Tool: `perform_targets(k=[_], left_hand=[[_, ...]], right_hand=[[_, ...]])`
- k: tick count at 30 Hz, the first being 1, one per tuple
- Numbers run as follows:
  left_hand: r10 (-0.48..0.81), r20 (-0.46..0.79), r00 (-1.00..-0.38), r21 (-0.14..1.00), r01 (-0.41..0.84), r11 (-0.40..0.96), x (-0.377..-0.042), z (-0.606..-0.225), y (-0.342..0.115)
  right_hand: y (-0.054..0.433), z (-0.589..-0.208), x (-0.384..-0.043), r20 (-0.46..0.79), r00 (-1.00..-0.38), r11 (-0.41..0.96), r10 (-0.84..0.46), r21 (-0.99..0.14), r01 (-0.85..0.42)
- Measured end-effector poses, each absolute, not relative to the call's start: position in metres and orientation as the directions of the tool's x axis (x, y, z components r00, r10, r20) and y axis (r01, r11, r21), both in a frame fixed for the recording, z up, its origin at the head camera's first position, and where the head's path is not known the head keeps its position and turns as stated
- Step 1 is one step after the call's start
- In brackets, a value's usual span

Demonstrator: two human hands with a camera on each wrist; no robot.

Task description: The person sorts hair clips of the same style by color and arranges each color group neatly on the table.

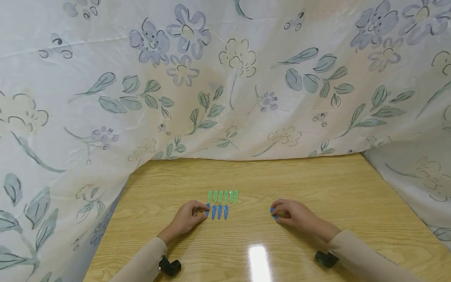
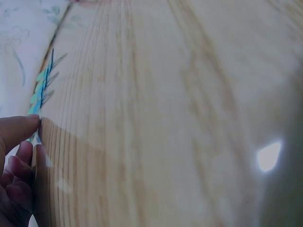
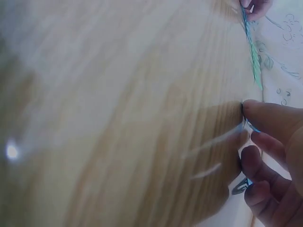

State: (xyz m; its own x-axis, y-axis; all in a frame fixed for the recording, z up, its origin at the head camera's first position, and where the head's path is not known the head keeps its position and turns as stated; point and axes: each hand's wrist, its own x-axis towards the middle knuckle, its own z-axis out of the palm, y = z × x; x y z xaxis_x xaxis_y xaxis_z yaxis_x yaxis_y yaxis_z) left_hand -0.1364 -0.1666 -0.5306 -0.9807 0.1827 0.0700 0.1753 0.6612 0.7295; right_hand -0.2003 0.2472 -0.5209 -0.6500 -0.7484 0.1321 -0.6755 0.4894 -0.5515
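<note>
Several green hair clips (image 1: pixel 220 196) lie side by side in a row on the wooden table. In front of them, a shorter row of blue hair clips (image 1: pixel 220 212) points the same way. My left hand (image 1: pixel 188 215) pinches the blue hair clip (image 1: pixel 207 209) at that row's left end between thumb and fingers. Off to the right, my right hand (image 1: pixel 294 213) holds blue hair clips (image 1: pixel 273 213) low over the wood, partly hidden by the fingers. In the right wrist view, my thumb and fingers (image 3: pixel 270 118) close around them near the tabletop.
A light wooden table (image 1: pixel 169 176) spreads under both hands, with a bright reflection (image 1: pixel 259 262) near its front. Floral cloth (image 1: pixel 225 98) hangs behind the table and along its sides. Black wrist straps (image 1: pixel 170 267) show below the sleeves.
</note>
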Motion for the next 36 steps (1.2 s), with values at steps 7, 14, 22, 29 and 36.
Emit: perform_targets(k=[7, 14, 22, 29, 36], left_hand=[[0.181, 0.057, -0.982, 0.732, 0.164, 0.661, -0.137, -0.527, -0.167], [0.197, 0.079, -0.977, 0.74, 0.19, 0.645, -0.139, -0.526, -0.168], [0.188, 0.045, -0.981, 0.741, 0.159, 0.652, -0.142, -0.526, -0.168], [0.184, 0.047, -0.982, 0.736, 0.159, 0.659, -0.14, -0.526, -0.167], [0.184, 0.07, -0.98, 0.742, 0.174, 0.647, -0.138, -0.528, -0.166]], right_hand=[[0.244, -0.518, -0.198, 0.121, -0.64, 0.461, -0.759, -0.593, -0.66], [0.24, -0.521, -0.197, 0.149, -0.669, 0.44, -0.728, -0.647, -0.623], [0.235, -0.52, -0.196, 0.142, -0.736, 0.422, -0.662, -0.741, -0.522], [0.231, -0.518, -0.195, 0.149, -0.751, 0.391, -0.644, -0.779, -0.49], [0.222, -0.517, -0.197, 0.17, -0.746, 0.384, -0.644, -0.772, -0.507]])
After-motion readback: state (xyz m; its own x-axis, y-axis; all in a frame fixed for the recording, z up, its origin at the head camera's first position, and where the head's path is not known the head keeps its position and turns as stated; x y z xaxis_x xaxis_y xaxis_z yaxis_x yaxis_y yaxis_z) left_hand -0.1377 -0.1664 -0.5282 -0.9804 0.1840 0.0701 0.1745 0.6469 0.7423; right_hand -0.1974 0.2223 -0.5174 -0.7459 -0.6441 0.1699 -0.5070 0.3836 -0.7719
